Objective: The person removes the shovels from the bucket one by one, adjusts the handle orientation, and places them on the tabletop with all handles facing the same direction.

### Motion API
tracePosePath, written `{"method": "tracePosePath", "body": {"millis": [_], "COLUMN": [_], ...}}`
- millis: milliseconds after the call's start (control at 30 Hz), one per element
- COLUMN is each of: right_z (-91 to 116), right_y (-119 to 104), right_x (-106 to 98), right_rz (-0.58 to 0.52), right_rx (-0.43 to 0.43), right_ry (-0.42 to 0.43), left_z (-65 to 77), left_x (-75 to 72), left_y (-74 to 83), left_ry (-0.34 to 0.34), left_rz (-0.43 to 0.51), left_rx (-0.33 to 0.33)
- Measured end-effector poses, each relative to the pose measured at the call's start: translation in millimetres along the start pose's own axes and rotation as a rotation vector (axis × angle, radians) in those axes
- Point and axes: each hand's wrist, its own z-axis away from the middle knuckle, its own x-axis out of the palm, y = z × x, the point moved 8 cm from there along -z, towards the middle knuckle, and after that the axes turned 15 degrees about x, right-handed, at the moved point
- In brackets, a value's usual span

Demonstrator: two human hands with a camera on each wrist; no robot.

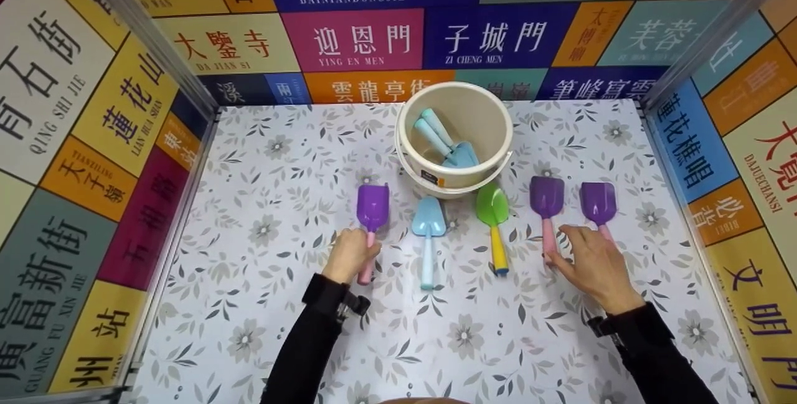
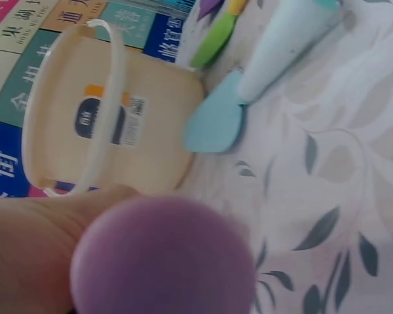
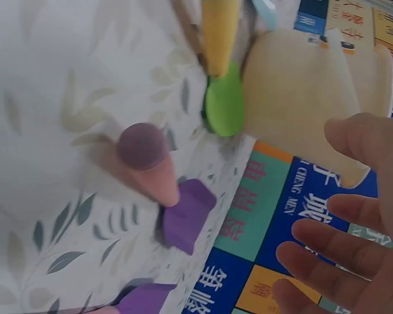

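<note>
My left hand (image 1: 347,256) grips the pink handle of a purple toy shovel (image 1: 373,206) on the left; the rounded handle end (image 2: 164,261) looms large in the left wrist view. To its right lies a light blue trowel (image 1: 428,223), then a green trowel (image 1: 492,205) with a yellow handle. Two more purple shovels with pink handles lie at the right, an inner one (image 1: 547,197) and an outer one (image 1: 598,202). My right hand (image 1: 594,267) is over the handles of these two, covering part of the outer one. Its fingers (image 3: 340,248) are spread and hold nothing in the right wrist view.
A cream bucket (image 1: 429,181) stands at the back centre, its handle lowered toward the front. Inside lie two light blue tools (image 1: 464,155). The flower-patterned table (image 1: 467,335) is bordered left, back and right by panels with coloured lettering (image 1: 367,40).
</note>
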Motion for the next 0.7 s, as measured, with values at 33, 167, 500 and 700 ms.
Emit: {"method": "tracePosePath", "body": {"millis": [33,167,500,700], "right_z": [1.4,5.4,8.6,8.6], "right_y": [1.8,5.6,8.4,9.7], "right_x": [1.2,5.5,10.4,9.1], "right_rz": [-0.003,-0.011,0.0,-0.002], "right_rx": [0.004,0.039,0.138,0.158], "right_ry": [-0.007,-0.044,-0.135,-0.161], "left_z": [0.0,-1.1,-8.3,-12.6], "left_x": [1.6,7.7,18.6,19.5], "left_y": [1.5,7.0,8.1,6.5], "left_ry": [-0.016,-0.062,-0.149,-0.221], "left_rz": [0.003,-0.015,-0.008,0.026], "left_rx": [-0.009,-0.024,-0.089,-0.133]}}
